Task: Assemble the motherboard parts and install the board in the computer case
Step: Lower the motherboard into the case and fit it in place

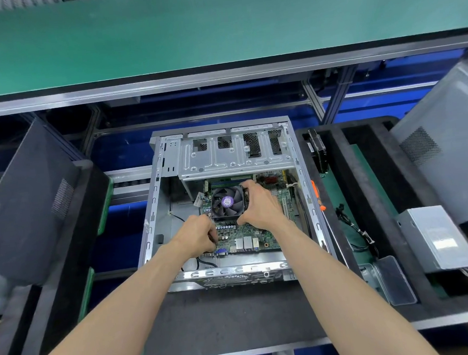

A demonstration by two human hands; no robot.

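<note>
A dark perforated side panel (30, 204) leans at far left. The left hand (197, 236) curls on the near-left edge of the green motherboard (246, 238), which lies inside the open grey metal computer case (226, 203). The right hand (257, 203) grips the black cooler fan (227, 201). A grey power supply box (436, 238) sits on the bench at right.

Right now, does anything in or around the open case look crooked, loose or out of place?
Nothing looks damaged or spilled. The motherboard lies flat inside the computer case, with the right hand round the cooler fan and the left hand at the board's edge. A black cable trails loose on the case floor.
</note>
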